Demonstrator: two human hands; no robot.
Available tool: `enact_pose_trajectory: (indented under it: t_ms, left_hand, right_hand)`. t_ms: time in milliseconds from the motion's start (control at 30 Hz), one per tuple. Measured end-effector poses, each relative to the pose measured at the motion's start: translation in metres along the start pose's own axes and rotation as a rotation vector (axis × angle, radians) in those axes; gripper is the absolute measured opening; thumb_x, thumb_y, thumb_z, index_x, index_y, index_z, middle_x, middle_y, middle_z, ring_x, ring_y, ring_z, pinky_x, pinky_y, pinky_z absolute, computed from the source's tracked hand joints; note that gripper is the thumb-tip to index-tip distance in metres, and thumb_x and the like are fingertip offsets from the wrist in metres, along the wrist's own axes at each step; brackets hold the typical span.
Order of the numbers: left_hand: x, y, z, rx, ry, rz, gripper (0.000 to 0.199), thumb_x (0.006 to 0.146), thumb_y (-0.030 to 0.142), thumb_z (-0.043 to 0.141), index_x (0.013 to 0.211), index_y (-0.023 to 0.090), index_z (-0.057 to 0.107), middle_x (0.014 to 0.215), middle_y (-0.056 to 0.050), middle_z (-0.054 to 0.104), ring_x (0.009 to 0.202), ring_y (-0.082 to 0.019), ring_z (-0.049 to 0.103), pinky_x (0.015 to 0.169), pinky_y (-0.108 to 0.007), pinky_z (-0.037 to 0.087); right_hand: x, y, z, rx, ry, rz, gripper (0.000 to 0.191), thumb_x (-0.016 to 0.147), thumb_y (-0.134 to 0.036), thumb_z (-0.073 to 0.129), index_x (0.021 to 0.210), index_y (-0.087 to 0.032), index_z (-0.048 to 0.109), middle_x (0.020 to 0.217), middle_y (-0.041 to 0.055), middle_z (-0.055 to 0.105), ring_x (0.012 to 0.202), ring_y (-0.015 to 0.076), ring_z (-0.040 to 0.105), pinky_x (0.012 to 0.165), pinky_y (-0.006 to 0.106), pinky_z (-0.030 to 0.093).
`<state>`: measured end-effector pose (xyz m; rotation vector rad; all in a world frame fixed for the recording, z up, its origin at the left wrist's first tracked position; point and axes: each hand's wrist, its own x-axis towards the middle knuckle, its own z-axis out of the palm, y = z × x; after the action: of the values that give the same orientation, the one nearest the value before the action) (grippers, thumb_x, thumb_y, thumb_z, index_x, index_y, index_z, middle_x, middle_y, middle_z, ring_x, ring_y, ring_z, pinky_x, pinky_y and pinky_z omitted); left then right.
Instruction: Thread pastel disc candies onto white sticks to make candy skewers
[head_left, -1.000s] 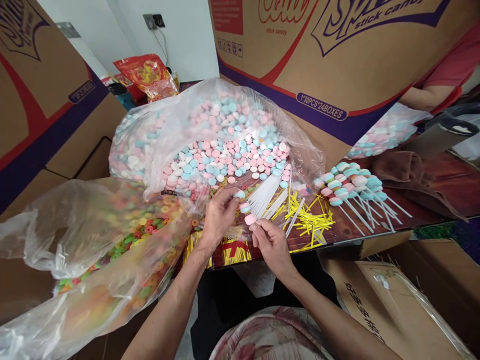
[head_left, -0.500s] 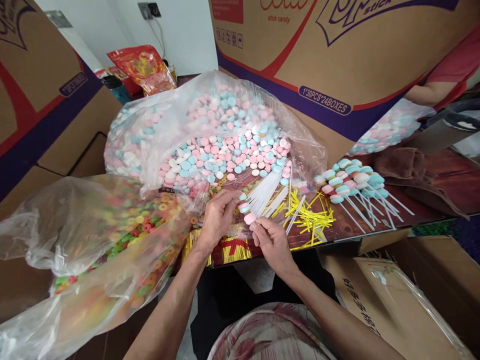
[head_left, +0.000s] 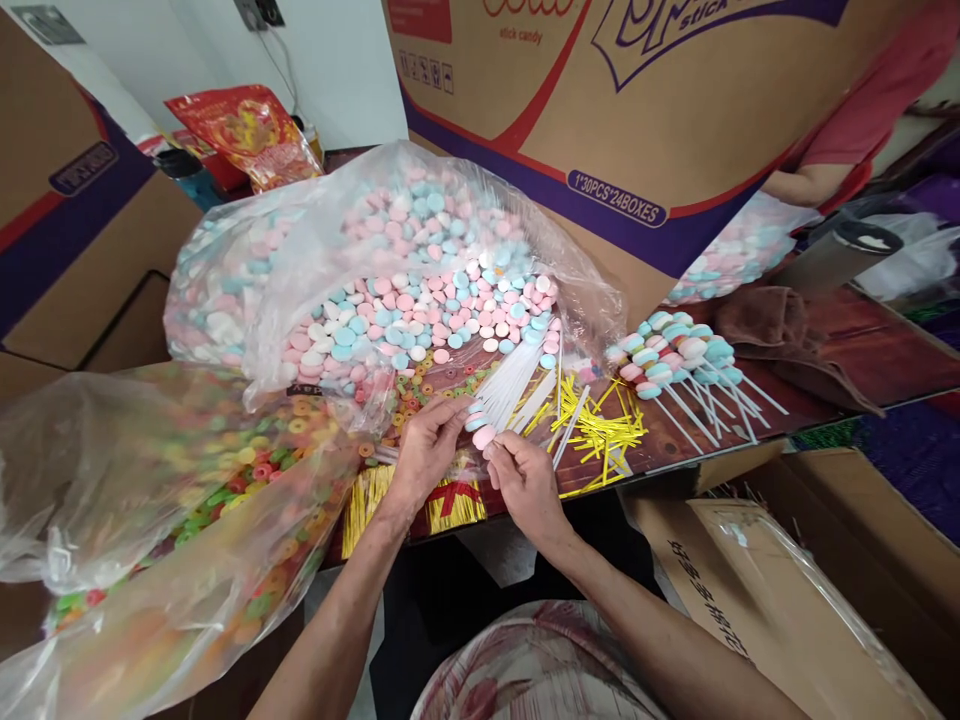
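Observation:
My left hand [head_left: 429, 455] is closed, its thumb and fingertips pinching a short stack of pink and blue marshmallows [head_left: 475, 416]; any stick inside is hidden. Between the fingertips of my right hand [head_left: 525, 485] is a pink marshmallow [head_left: 484, 437], held right below that stack. White sticks [head_left: 510, 385] lie fanned out just beyond both hands. To their right are loose yellow twist ties [head_left: 611, 430]. A large clear bag [head_left: 315, 250] behind them spills pink, blue and white marshmallows [head_left: 405, 310]. Finished marshmallow skewers [head_left: 679, 355] lie piled at the right.
A clear bag of colourful ring gummies [head_left: 247, 480] fills the left. Bundled gold ties [head_left: 457, 505] lie at the table's front edge. Large cartons [head_left: 525, 130] stand behind, and an open carton [head_left: 750, 600] sits lower right. Another person's arm [head_left: 817, 180] shows beyond a tumbler [head_left: 847, 260].
The whole view has swung a little to the right. The pink marshmallow in my right hand and the stack in my left are now closer together.

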<state>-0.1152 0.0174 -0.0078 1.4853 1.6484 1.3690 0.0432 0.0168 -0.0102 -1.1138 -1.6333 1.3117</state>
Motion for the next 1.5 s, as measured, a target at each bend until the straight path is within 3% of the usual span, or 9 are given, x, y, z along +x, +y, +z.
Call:
enact_pose_trajectory:
  t_ms: [200, 467, 633, 833, 967, 1133, 1333, 1433, 1500]
  left_hand:
    - [0.001, 0.004, -0.004, -0.093, 0.086, -0.131, 0.038, 0.087, 0.047, 0.066, 0.112, 0.019, 0.075, 0.112, -0.008, 0.076, 0.105, -0.023, 0.07, 0.1, -0.04, 0.054]
    - [0.008, 0.014, -0.013, -0.052, 0.066, -0.148, 0.038, 0.079, 0.055, 0.073, 0.1, 0.024, 0.078, 0.111, -0.005, 0.077, 0.105, -0.026, 0.07, 0.102, -0.043, 0.055]
    - [0.024, 0.016, 0.003, -0.058, -0.053, -0.136, 0.05, 0.075, 0.063, 0.073, 0.107, 0.025, 0.077, 0.11, -0.006, 0.078, 0.104, -0.029, 0.072, 0.096, -0.044, 0.059]
    - [0.046, -0.011, -0.01, 0.027, 0.008, -0.21, 0.05, 0.076, 0.06, 0.073, 0.112, 0.025, 0.075, 0.113, -0.004, 0.078, 0.106, -0.028, 0.072, 0.103, -0.044, 0.055]
    - [0.047, -0.021, -0.02, 0.051, 0.02, -0.238, 0.049, 0.078, 0.058, 0.07, 0.114, 0.025, 0.074, 0.12, -0.005, 0.076, 0.109, -0.029, 0.072, 0.107, -0.047, 0.053]
    - [0.044, -0.016, -0.025, 0.141, 0.085, -0.192, 0.046, 0.077, 0.054, 0.071, 0.109, 0.023, 0.076, 0.114, -0.007, 0.077, 0.105, -0.029, 0.072, 0.103, -0.045, 0.055]
    - [0.051, -0.004, -0.037, 0.199, 0.102, -0.131, 0.043, 0.082, 0.05, 0.064, 0.108, 0.019, 0.077, 0.096, -0.007, 0.079, 0.083, -0.023, 0.071, 0.079, -0.034, 0.058]
    - [0.068, 0.004, -0.028, 0.374, 0.06, -0.106, 0.037, 0.087, 0.041, 0.057, 0.11, 0.019, 0.077, 0.098, -0.005, 0.079, 0.08, -0.021, 0.068, 0.073, -0.03, 0.053]
    - [0.086, 0.008, -0.013, 0.493, -0.024, -0.058, 0.031, 0.088, 0.032, 0.053, 0.101, 0.019, 0.078, 0.088, -0.004, 0.077, 0.074, -0.019, 0.065, 0.069, -0.028, 0.049]
  right_hand:
    - [0.001, -0.004, -0.001, 0.083, -0.021, -0.002, 0.035, 0.097, -0.033, 0.049, 0.063, -0.021, 0.049, 0.056, -0.0036, 0.047, 0.053, 0.0124, 0.044, 0.056, 0.026, 0.034]
    - [-0.007, -0.017, -0.032, -0.03, -0.061, -0.096, 0.031, 0.098, -0.027, 0.047, 0.071, -0.021, 0.06, 0.064, -0.0024, 0.054, 0.062, 0.0138, 0.049, 0.061, 0.025, 0.04]
    - [-0.011, -0.017, -0.085, -0.16, 0.128, -0.129, 0.033, 0.099, -0.032, 0.05, 0.073, -0.019, 0.064, 0.067, -0.0014, 0.054, 0.062, 0.0127, 0.045, 0.059, 0.024, 0.038]
    - [0.011, -0.009, -0.177, -0.401, 0.588, -0.136, 0.028, 0.099, -0.035, 0.05, 0.081, -0.02, 0.064, 0.063, -0.003, 0.049, 0.06, 0.0139, 0.043, 0.06, 0.026, 0.035]
    - [0.045, 0.005, -0.207, -0.749, 0.599, -0.111, 0.029, 0.096, -0.026, 0.048, 0.073, -0.019, 0.063, 0.063, 0.0004, 0.055, 0.06, 0.0153, 0.044, 0.061, 0.028, 0.031]
    - [0.063, 0.015, -0.205, -1.046, 0.508, -0.092, 0.033, 0.098, -0.021, 0.041, 0.081, -0.015, 0.069, 0.076, 0.0113, 0.066, 0.068, 0.0206, 0.052, 0.064, 0.031, 0.034]
    - [0.037, 0.01, -0.174, -1.129, 0.746, -0.288, 0.029, 0.097, -0.029, 0.052, 0.112, -0.014, 0.072, 0.115, 0.0212, 0.067, 0.101, 0.0334, 0.06, 0.085, 0.045, 0.044]
    - [0.037, 0.005, -0.138, -0.904, 0.422, -0.433, 0.026, 0.101, -0.023, 0.046, 0.108, -0.019, 0.071, 0.107, 0.013, 0.071, 0.1, 0.0261, 0.064, 0.091, 0.039, 0.047]
    - [0.045, -0.001, -0.107, -0.825, 0.209, -0.382, 0.027, 0.101, -0.02, 0.044, 0.109, -0.018, 0.07, 0.105, 0.0113, 0.072, 0.097, 0.023, 0.066, 0.088, 0.034, 0.049]
